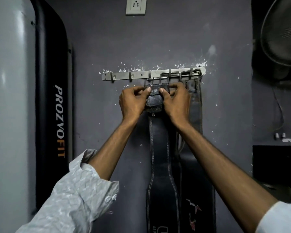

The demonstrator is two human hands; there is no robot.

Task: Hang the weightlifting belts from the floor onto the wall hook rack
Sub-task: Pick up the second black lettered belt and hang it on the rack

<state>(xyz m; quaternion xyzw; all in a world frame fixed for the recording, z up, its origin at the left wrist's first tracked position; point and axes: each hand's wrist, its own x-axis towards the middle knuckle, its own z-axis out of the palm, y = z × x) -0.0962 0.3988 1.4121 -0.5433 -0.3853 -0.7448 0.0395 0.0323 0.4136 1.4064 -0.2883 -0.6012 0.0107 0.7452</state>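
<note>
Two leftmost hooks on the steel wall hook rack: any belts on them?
No: both leftmost hooks on the steel wall hook rack are bare; the hung dark leather belts sit at its right end.

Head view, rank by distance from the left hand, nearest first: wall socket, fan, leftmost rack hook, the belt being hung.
1. The belt being hung: gripped by the left hand, just under the rack's middle.
2. The leftmost rack hook: up and left of the hand, empty.
3. The wall socket: high above, at the top edge.
4. The fan: far upper right corner.
</note>
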